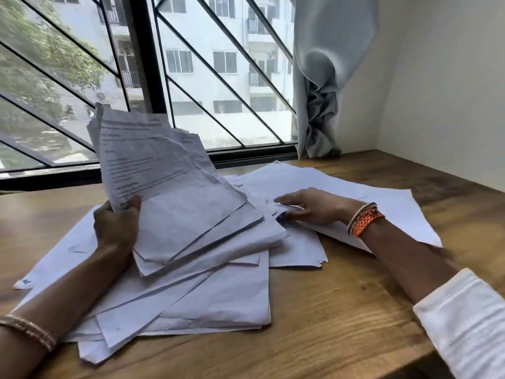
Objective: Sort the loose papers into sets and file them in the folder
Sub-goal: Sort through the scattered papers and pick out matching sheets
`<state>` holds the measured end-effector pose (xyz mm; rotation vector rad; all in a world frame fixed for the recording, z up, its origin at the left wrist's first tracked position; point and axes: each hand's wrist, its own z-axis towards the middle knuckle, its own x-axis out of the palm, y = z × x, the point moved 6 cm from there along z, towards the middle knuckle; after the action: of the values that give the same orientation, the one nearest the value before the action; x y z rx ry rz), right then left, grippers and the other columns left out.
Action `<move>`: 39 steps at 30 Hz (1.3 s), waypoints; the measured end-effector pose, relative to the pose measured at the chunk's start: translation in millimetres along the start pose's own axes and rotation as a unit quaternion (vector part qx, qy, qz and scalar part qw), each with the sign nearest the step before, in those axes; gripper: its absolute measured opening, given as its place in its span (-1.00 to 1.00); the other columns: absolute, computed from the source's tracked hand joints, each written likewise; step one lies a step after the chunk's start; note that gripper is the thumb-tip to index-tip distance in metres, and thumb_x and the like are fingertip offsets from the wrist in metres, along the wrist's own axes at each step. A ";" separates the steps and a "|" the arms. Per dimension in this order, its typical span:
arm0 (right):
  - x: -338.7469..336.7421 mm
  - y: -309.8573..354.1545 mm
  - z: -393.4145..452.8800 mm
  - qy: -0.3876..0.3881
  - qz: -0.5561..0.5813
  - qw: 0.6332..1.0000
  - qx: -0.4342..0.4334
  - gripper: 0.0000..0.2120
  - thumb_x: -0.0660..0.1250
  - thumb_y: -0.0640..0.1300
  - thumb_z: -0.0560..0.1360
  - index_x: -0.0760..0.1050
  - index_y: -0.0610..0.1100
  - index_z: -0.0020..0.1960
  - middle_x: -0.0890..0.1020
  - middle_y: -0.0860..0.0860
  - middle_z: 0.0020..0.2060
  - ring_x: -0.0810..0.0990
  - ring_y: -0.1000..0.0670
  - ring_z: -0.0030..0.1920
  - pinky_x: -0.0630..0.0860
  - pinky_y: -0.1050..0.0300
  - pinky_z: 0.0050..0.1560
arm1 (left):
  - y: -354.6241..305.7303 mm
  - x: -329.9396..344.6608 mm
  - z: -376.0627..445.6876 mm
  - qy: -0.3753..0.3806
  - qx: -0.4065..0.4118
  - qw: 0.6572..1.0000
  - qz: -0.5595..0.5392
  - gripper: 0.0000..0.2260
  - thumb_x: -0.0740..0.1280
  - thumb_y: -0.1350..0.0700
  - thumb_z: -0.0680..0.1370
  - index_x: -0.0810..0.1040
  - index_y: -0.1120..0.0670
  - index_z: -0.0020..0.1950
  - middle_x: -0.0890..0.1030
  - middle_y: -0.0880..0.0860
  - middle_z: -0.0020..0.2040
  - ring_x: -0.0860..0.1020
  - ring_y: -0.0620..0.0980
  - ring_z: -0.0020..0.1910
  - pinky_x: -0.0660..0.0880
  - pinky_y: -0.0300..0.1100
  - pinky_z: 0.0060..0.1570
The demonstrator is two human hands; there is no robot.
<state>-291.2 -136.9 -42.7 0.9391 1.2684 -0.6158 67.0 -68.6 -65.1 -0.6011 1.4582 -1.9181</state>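
— Looking down from the head view: what is each hand doing?
— One left hand (116,228), left of centre, grips a sheaf of papers (164,192) by its lower left corner, thumb on the printed top sheet, fingers curled behind. That sheaf stands tilted up towards the window; its lower edges touch the pile below. How many sheets it has I cannot tell, several at least

— And the other?
— One right hand (308,207), right of centre, lies with straight fingers on the loose papers (218,296), fingertips slid under a raised sheet edge. I see no pinch

— Where are the papers overall?
— Spread in overlapping layers across the wooden table (355,310), from lower left to the right middle of the frame; too many overlap to count

— Any container, a folder?
— None that I can make out; papers lie straight on the table

— What else?
— One orange woven band (366,220) and thin bangles on the right wrist, bangles (30,332) on the left wrist at lower left, a white sleeve (464,324) at lower right, a barred window (164,77) across the top, one pale curtain (322,77) bunched at upper right
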 end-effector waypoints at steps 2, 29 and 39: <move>-2.0 7.9 -2.0 -0.021 0.019 1.000 -0.009 -0.63 0.22 -0.07 0.61 0.41 -0.05 0.40 0.52 -0.01 0.31 0.48 -0.01 0.29 0.35 0.20 0.25 | -0.2 -1.2 -0.1 0.001 0.003 1.000 -0.001 -0.70 0.40 0.08 0.51 0.58 0.24 0.14 0.62 0.24 0.09 0.58 0.23 0.08 0.49 0.20 0.15; -120.9 27.3 43.9 -0.184 0.540 0.815 -0.103 -0.86 0.42 -0.13 0.35 0.67 -0.14 -0.11 0.66 -0.01 -0.33 0.61 0.10 -0.39 0.60 0.22 -0.32 | -10.7 2.6 -5.3 0.001 0.009 1.000 -0.025 -0.82 0.37 0.11 0.53 0.56 0.23 -0.15 0.60 0.27 -0.15 0.55 0.24 -0.13 0.48 0.06 -0.07; -155.9 58.9 49.6 -0.205 0.647 0.728 -0.097 -0.78 0.17 -0.32 0.59 0.57 -0.19 -0.09 0.68 -0.01 -0.37 0.64 0.09 -0.41 0.58 0.24 -0.39 | -15.6 -8.9 -4.7 -0.039 0.014 0.999 -0.016 -0.83 0.34 0.14 0.55 0.58 0.26 -0.02 0.58 0.22 -0.15 0.53 0.24 -0.13 0.45 0.01 -0.10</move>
<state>-251.5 -165.9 124.0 1.1642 0.0635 0.4256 66.4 -56.3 -51.2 -0.6833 1.3786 -1.9135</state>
